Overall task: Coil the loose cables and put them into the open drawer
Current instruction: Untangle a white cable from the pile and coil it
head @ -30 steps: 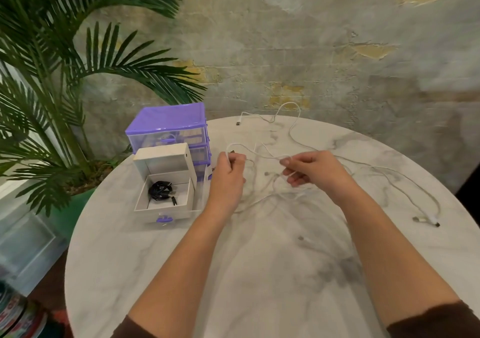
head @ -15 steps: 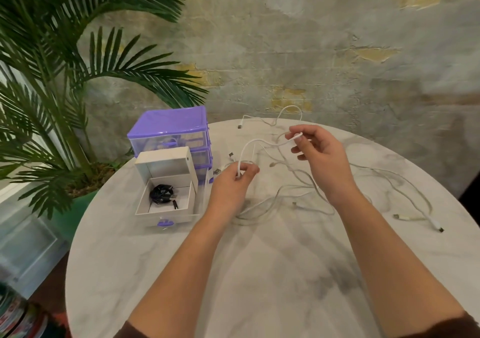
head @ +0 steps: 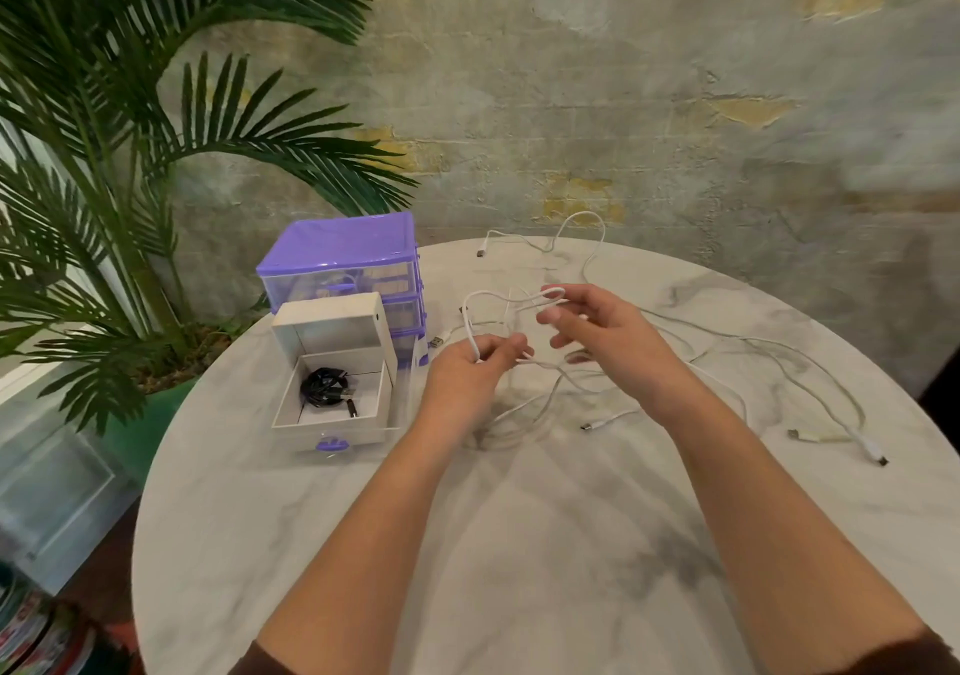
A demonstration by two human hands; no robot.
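My left hand [head: 470,370] pinches a white cable [head: 470,323] between thumb and fingers, just above the marble table [head: 519,544]. From there the cable arcs up into a loop that reaches the fingertips of my right hand [head: 602,334], whose fingers are spread and loosely bent; the loop seems to hang over the forefinger. The rest of this cable trails on the table below both hands. The open white drawer [head: 332,427] stands to the left of my left hand, with a coiled black cable [head: 324,387] in it.
The purple drawer unit [head: 340,259] stands behind the open drawer. More loose white cables [head: 810,378] sprawl over the table's right side, and another cable [head: 582,235] lies at the far edge. A palm plant [head: 104,181] fills the left.
My right hand has come down towards my left hand and opened its fingers, bringing the cable loop closer. My left hand keeps its pinch in about the same place.
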